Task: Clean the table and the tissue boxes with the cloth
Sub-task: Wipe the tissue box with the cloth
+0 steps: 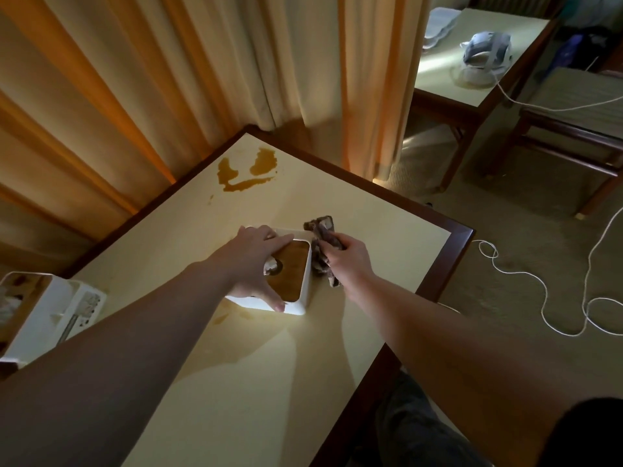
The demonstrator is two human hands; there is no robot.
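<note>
Mid-table (371,217), well in from its dark wood rim, left hand (253,261) lies flat on the white box (303,281) (brown-lidded); right hand (347,261) clutches the crumpled cloth (320,244) against its side.

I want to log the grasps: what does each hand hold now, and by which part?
The right hand grips the brown cloth around its bunched middle. The left hand holds the tissue box from above, fingers spread over its top.
</note>
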